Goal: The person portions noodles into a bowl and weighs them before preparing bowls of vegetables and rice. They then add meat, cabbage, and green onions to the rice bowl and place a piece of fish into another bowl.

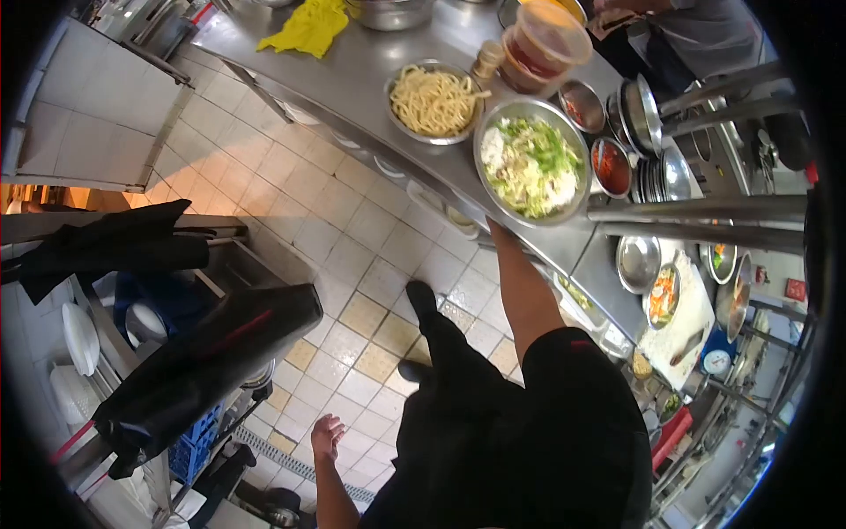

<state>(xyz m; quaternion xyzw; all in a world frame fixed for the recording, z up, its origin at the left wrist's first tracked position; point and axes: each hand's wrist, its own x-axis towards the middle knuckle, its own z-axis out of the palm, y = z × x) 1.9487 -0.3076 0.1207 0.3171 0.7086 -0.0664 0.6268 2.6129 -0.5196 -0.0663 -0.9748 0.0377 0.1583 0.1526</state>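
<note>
My left hand (328, 434) hangs low over the tiled floor, away from the counter, its fingers loosely curled and apart with nothing seen in them. My right forearm (527, 295) reaches to the counter edge and ends at the lower rim of a large metal bowl (484, 181); the bowl hides the right hand and its grip. Chopped greens and white pieces (533, 167) fill this bowl. Beside it stands a metal bowl of thick noodles (434, 100). A small bowl of red food (611, 167) sits to its right.
Stacked plastic tubs (539, 53), a yellow cloth (306, 26) and nested metal bowls (641, 115) stand on the counter. Metal rails (705, 209) cross the right side. A person (705, 35) is at the top right. A black-covered object (211, 366) and shelving are at the left.
</note>
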